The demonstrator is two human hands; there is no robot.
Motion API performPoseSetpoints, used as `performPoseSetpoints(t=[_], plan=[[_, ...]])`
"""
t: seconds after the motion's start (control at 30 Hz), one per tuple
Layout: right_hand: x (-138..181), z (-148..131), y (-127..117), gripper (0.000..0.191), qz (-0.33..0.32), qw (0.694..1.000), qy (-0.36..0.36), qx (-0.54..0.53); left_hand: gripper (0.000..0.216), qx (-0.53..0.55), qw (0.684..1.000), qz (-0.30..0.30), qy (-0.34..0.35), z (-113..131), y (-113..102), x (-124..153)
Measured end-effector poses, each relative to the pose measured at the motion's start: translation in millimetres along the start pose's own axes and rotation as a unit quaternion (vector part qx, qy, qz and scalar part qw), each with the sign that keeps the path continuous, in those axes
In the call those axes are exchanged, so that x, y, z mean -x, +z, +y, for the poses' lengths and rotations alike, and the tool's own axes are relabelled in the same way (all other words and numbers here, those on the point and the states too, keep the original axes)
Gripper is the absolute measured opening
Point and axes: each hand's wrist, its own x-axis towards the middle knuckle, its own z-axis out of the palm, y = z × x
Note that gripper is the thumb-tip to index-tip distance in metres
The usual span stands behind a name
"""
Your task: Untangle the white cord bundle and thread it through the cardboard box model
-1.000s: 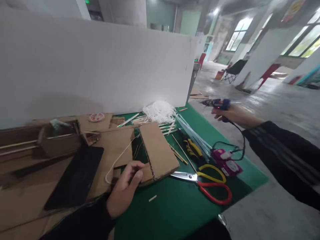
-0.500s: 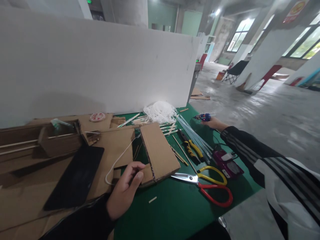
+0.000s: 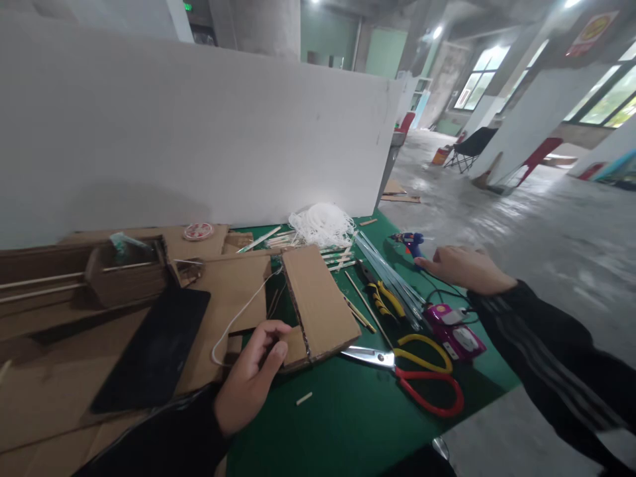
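My left hand (image 3: 253,377) pinches the near-left end of a small folded cardboard piece (image 3: 322,298), thumb in front and fingers curled behind. A white string (image 3: 233,315) loops on the cardboard to its left. At the right edge of the table, my right hand (image 3: 464,268) hovers beside a blue hot glue gun (image 3: 411,240), its thumb stretched out close to the gun's handle and its other fingers partly hidden. The gun rests on the green tabletop. Scissors (image 3: 397,361) with yellow and red handles lie right of the cardboard piece.
Yellow-black pliers (image 3: 380,291), glue sticks (image 3: 387,271) and a purple power strip (image 3: 454,331) lie to the right. A coil of white cord (image 3: 322,224) sits at the back by a white panel (image 3: 199,132). On the left are a black tablet-like slab (image 3: 154,351) and a cardboard structure (image 3: 124,271).
My right hand has come off the glue gun and drawn back to the right; the gun now stands by itself. My left hand keeps its hold on the cardboard piece.
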Motion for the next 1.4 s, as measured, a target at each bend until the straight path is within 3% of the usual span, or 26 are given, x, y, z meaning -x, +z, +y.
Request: performPoseSetpoints(t=[0.17, 0.2, 0.3, 0.4, 0.6, 0.77, 0.93, 1.23, 1.4], plan=[[59, -62, -3, 0.039, -0.013, 0.992, -0.084, -0.089, 0.029, -0.002, 1.000, 0.002, -0.007, -4, -2, 1], [70, -77, 3, 0.036, -0.023, 0.977, -0.123, -0.172, 0.030, -0.003, 1.000, 0.003, -0.012, -5, -3, 2], [91, -120, 29, 0.042, -0.022, 0.922, -0.147, -0.356, 0.033, 0.003, 1.000, 0.009, -0.027, -6, -3, 4], [99, -149, 55, 0.046, -0.012, 0.885, -0.113, -0.451, 0.036, 0.043, 0.998, 0.009, -0.049, -6, -4, 6], [102, -166, 67, 0.038, -0.117, 0.799, -0.089, -0.583, 0.040, 0.157, 0.984, 0.009, -0.086, -11, -6, 8], [104, -169, 69, 0.039, -0.143, 0.743, -0.075, -0.650, 0.035, 0.189, 0.978, -0.010, -0.084, -15, -8, 7], [106, -174, 69, 0.036, -0.130, 0.738, -0.067, -0.659, 0.036, 0.225, 0.970, -0.021, -0.091, -14, -11, 6], [112, -177, 72, 0.028, -0.053, 0.786, -0.091, -0.609, 0.042, 0.234, 0.966, 0.032, -0.103, 0, -11, 8], [114, -179, 69, 0.023, -0.018, 0.800, -0.113, -0.589, 0.046, 0.217, 0.970, 0.007, -0.106, 2, -14, 7]])
